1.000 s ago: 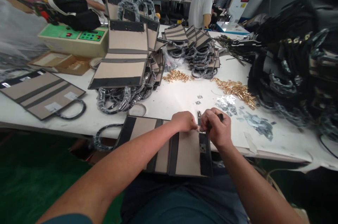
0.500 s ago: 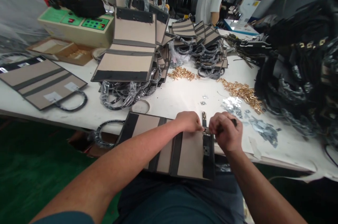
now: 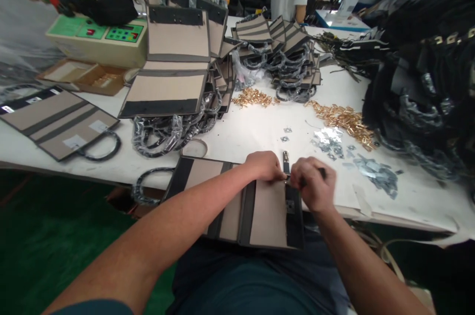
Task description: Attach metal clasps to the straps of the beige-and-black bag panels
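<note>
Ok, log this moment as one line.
left hand: touching panel | right hand: closed around dark object | gold fittings: heaped on table

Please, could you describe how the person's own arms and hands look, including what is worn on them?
The left hand and right hand wear no gloves, and no watch or bracelet shows. The left arm has a dark teal sleeve ending above the bare forearm; the right arm shows no sleeve in view.
</note>
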A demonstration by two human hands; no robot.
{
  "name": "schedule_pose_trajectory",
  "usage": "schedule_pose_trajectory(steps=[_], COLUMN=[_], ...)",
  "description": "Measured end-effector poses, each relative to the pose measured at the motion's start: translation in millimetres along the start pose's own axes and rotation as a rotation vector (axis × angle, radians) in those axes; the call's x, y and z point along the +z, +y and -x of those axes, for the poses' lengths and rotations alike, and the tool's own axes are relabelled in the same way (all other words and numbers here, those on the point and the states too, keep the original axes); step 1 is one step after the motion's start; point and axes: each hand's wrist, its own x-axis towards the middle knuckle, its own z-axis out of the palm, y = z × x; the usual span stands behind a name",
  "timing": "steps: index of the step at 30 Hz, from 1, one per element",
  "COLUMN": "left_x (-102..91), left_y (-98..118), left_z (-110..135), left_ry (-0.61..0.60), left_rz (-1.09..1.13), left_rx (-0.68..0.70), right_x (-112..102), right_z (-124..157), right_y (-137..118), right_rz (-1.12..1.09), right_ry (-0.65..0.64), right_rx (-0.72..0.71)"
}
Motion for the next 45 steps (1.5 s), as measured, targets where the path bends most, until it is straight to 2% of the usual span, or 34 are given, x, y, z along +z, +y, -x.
schedule_pose_trajectory(steps=[3, 8, 13, 17, 20, 23, 26, 27, 28, 29, 31, 34, 39, 45], left_x=[-3.6, -7.4, -7.0, -4.6, -4.9, 0.4, 26.6, 40.4, 55.7, 71.4, 99.7, 122.9, 117.2, 110.8], left_y=[2.9, 4.1, 3.3, 1.1, 0.2, -1.0, -8.0, -12.0, -16.3, -20.5, -26.6, -25.8, -11.7, -6.8], left_z=[-5.2, -9.9, -7.0, -10.0, -8.6, 11.9, 56.7, 74.1, 90.8, 105.6, 126.3, 133.2, 123.4, 122.6], left_ry=[-0.031, -0.051, -0.045, -0.019, 0.016, 0.15, 0.413, 0.536, 0.578, 0.562, 0.479, 0.371, 0.273, 0.242], left_rz=[-0.012, -0.019, -0.013, 0.011, 0.018, 0.013, -0.003, -0.012, -0.045, -0.094, -0.209, -0.354, -0.434, -0.444], left_rx=[-0.028, -0.017, -0.001, 0.015, 0.038, 0.06, 0.118, 0.226, 0.358, 0.47, 0.578, 0.54, 0.49, 0.489], right_x=[-0.4, 2.8, 6.3, 3.8, 3.2, 2.7, 1.6, 1.3, 1.1, 1.1, 1.6, 3.2, 4.2, 3.0], right_z=[-2.3, -4.5, 2.2, 3.3, 4.4, 5.3, 4.3, 3.7, 2.9, 2.1, 0.7, -0.3, -0.9, -3.1], right_y=[-1.1, -8.0, 2.0, 8.2, 14.1, 18.5, 17.7, 16.7, 15.5, 14.5, 13.2, 12.4, 10.4, 9.7], right_rz=[0.039, -0.047, 0.072, 0.007, 0.052, 0.067, 0.04, 0.033, 0.031, 0.032, 0.035, 0.039, 0.069, 0.083], right_ry=[0.016, 0.023, -0.029, 0.005, 0.018, 0.008, 0.005, -0.002, -0.009, -0.015, -0.018, -0.024, -0.017, -0.016], right_rx=[0.027, -0.03, 0.078, 0.017, 0.052, 0.084, 0.093, 0.102, 0.111, 0.119, 0.125, 0.12, 0.133, 0.155])
